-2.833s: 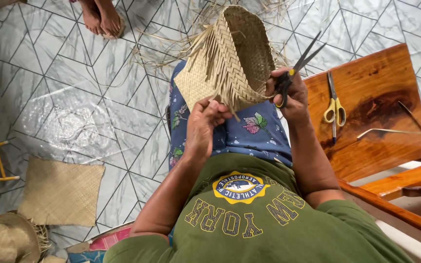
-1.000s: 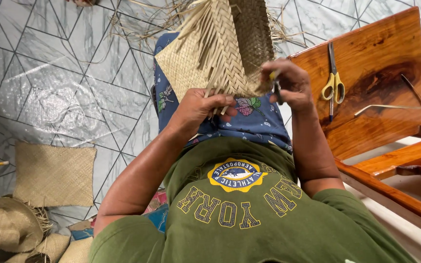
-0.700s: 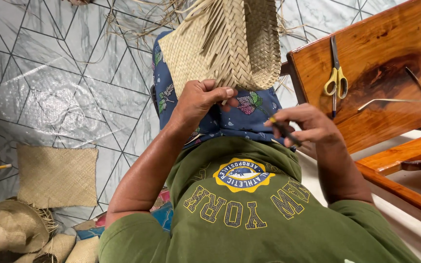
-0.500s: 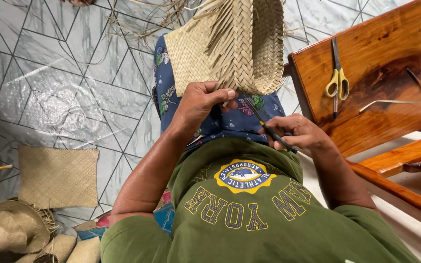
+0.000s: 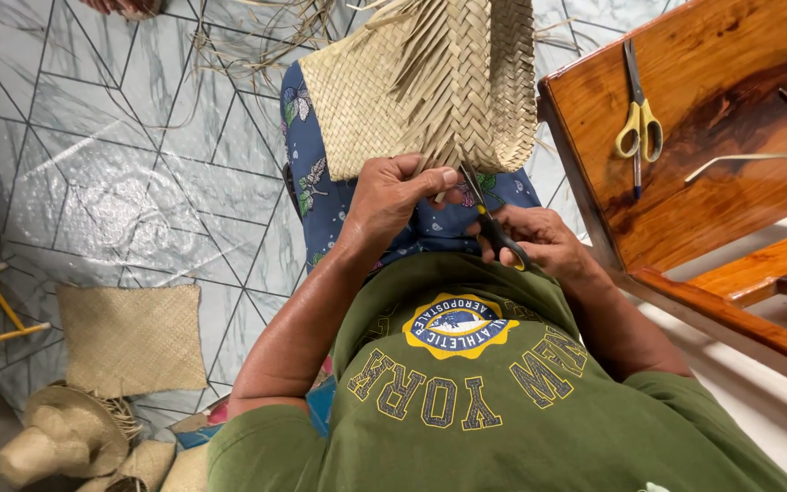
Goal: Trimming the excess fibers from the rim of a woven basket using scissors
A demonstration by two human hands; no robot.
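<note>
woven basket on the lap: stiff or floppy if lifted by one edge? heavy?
The woven basket probably flexes but keeps its shape: thin plaited strips, yet it stands up under the left hand. Likely light, being thin-walled and hollow. The loose strip ends look floppy and apt to snag.

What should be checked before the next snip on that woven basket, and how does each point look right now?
1. Left hand grips the woven basket at its loose strand ends: ok.
2. Right hand holds the dark scissors, tips up toward the basket's lower edge: ok.
3. Left fingertips apart from the blades: not ok, they sit very close.
4. Blades around a strand: cannot tell.
5. Spare yellow-handled scissors lie flat on the wooden stool: ok.
</note>
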